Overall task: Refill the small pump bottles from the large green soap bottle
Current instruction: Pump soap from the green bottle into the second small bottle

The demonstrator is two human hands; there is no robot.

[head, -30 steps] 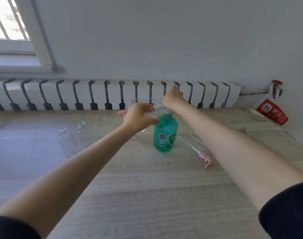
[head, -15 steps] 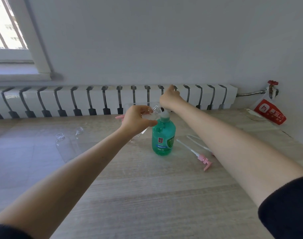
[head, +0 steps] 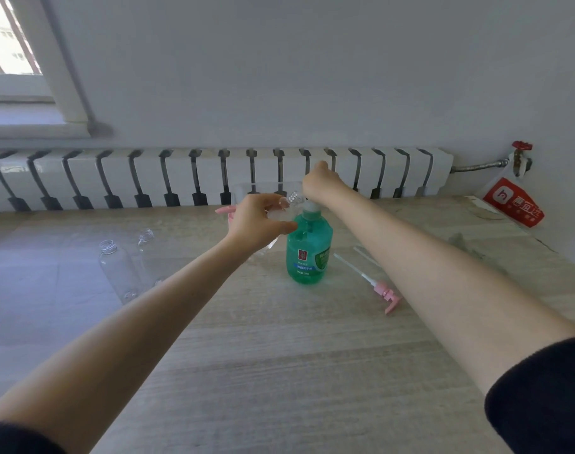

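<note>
The large green soap bottle [head: 309, 253] stands upright in the middle of the wooden table [head: 279, 355]. My right hand [head: 318, 185] rests on top of its pump head, which it hides; how the fingers lie cannot be made out. My left hand [head: 258, 224] grips a small clear bottle [head: 287, 208], tilted with its open neck up against the green bottle's pump. Two more clear bottles without caps, one [head: 117, 273] nearer and one [head: 148, 253] behind it, stand at the left. A pink pump with its tube [head: 382, 290] lies to the right of the green bottle.
A clear container [head: 246, 191] stands behind my left hand, with something pink [head: 225, 211] beside it. A white radiator [head: 214, 178] runs along the table's far edge. A red and white bag [head: 512, 201] hangs from a valve at the far right.
The view has tipped and shifted slightly. Both hands hold their places at the green bottle's pump, with the small bottle's neck staying at the nozzle.
</note>
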